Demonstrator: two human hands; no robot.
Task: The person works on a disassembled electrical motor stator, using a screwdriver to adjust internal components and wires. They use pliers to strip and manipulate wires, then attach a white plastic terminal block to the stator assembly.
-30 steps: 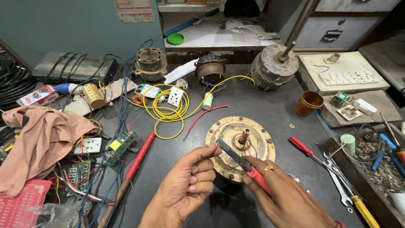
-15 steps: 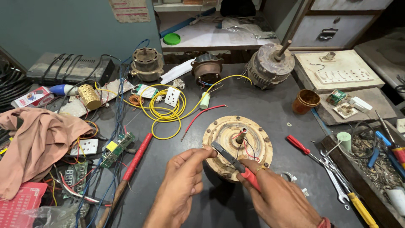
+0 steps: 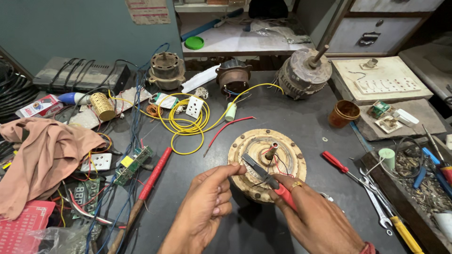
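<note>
Red-handled pliers point(image 3: 268, 181) sit in my right hand point(image 3: 315, 218), fingers wrapped shut round the grips, the dark nose now angled up over the cream, rust-flecked fan motor point(image 3: 266, 162) rather than lying flatter as it did a second ago. My left hand point(image 3: 207, 207) has closed in: thumb and forefinger pinch together at the plier tip, on what I take to be a thin wire, though I cannot make it out. The motor rests on the dark bench point(image 3: 292, 117), just ahead of both hands, shaft upright, with red and black leads at its hub. I judge the wire work at the hub is under way. A red screwdriver point(image 3: 340, 164) lies just right.
</note>
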